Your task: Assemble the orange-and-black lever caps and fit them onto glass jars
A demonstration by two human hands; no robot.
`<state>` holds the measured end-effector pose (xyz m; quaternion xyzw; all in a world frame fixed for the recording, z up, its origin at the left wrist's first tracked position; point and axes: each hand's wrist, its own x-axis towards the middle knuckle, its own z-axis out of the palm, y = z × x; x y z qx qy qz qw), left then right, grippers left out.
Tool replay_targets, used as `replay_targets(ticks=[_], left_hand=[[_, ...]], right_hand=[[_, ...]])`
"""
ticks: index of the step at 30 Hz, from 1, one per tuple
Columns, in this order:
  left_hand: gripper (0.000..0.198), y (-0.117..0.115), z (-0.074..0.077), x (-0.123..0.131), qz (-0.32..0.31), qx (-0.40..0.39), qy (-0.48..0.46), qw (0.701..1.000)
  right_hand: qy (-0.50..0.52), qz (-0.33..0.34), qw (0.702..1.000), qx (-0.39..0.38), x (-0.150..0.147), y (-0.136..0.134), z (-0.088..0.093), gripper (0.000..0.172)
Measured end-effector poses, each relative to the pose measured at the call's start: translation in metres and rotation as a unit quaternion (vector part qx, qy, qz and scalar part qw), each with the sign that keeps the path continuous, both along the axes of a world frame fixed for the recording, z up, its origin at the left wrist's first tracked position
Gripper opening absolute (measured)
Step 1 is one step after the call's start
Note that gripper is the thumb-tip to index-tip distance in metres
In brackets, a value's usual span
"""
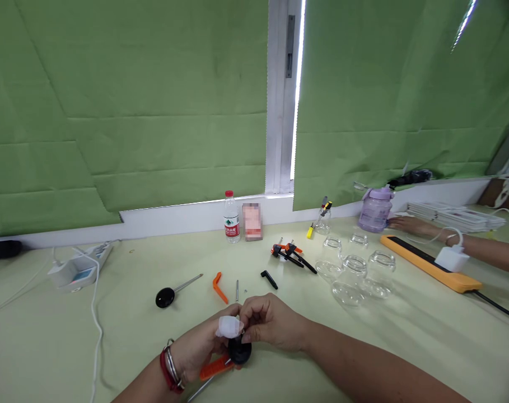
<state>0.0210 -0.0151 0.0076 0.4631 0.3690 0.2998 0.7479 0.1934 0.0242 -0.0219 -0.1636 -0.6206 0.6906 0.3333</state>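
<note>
My left hand (195, 350) and my right hand (271, 323) meet low in the middle of the table. The left, with a bandaged fingertip, is closed round an orange-and-black tool (231, 358) with a round black knob. My right hand pinches at the top of that tool, its fingers pressed together; what is between them is too small to make out. Just beyond lie an orange L-shaped part (219, 286), a thin metal pin (237, 290), a small black handle piece (269, 279) and a black knob on a metal rod (172, 293).
Several clear glass cups (354, 272) stand to the right. Orange-and-black tools (291, 253) lie mid-table. At the back are a water bottle (231, 218), a purple jug (376, 210), a power strip (81, 271) at left, an orange power strip (430, 262) and another person's hand (409, 225) at right.
</note>
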Motion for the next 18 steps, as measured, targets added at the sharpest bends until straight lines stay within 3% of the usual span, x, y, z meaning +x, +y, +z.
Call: replay_targets(ticks=[18], left_hand=[[0.022,0.001,-0.0003,-0.0038,-0.007,0.01,0.016,1.0]], right_hand=[[-0.055,-0.02,0.998,0.014,0.002,0.0009,-0.0022,0.032]])
